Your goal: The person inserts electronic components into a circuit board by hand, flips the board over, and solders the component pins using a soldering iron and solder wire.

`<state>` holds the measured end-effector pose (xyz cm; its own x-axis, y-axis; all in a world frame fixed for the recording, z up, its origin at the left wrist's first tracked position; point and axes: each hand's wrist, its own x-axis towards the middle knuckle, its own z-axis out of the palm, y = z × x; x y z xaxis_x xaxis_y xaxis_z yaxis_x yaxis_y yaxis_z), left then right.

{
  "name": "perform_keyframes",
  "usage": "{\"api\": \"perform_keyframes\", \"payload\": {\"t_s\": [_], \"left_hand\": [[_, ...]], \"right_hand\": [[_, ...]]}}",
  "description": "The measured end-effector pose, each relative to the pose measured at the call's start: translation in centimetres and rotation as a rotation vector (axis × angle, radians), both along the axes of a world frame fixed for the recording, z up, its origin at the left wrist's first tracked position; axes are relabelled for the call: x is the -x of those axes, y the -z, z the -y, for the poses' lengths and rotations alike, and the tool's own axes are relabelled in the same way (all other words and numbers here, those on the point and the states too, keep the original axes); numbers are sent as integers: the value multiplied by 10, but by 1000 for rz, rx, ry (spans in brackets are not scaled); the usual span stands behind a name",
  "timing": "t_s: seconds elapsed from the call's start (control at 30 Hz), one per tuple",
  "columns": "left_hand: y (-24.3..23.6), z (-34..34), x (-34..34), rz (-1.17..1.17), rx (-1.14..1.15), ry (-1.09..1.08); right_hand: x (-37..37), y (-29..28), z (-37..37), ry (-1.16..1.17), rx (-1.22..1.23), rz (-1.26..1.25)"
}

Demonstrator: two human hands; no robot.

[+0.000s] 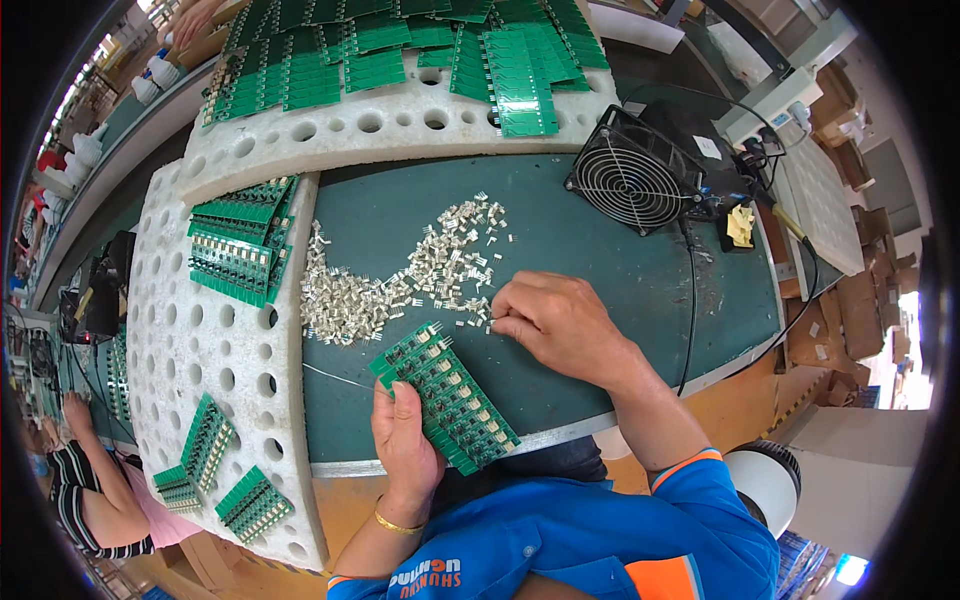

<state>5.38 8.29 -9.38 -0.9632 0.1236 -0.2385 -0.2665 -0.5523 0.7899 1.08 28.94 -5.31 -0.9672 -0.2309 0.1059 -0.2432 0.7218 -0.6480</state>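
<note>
A green circuit board panel (455,400) with rows of small white connectors and dark parts is gripped at its left edge by my left hand (405,435), thumb on top. The panel is tilted above the table's front edge. My right hand (560,325) is closed in a pinch at the right end of a loose pile of small white pin connectors (355,305). Whatever its fingertips hold is too small to make out, though white bits lie right by them. The pile spreads over the dark green table mat (560,220).
Perforated white foam boards (235,400) carry green board panels (235,255) at left and many more bare panels (400,50) at the back. A black fan (630,180), cables and a soldering iron (790,222) stand at right. Another person's arm (95,465) is at far left.
</note>
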Motion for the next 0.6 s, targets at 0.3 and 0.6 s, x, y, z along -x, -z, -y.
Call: {"api": "perform_keyframes", "payload": {"t_s": [0.3, 0.6], "left_hand": [[-2, 0, -1, -40, -40, 37], [-4, -1, -1, -26, 0, 25]], "right_hand": [[-1, 15, 4, -38, -57, -121], [-3, 3, 10, 67, 409, 37]]}}
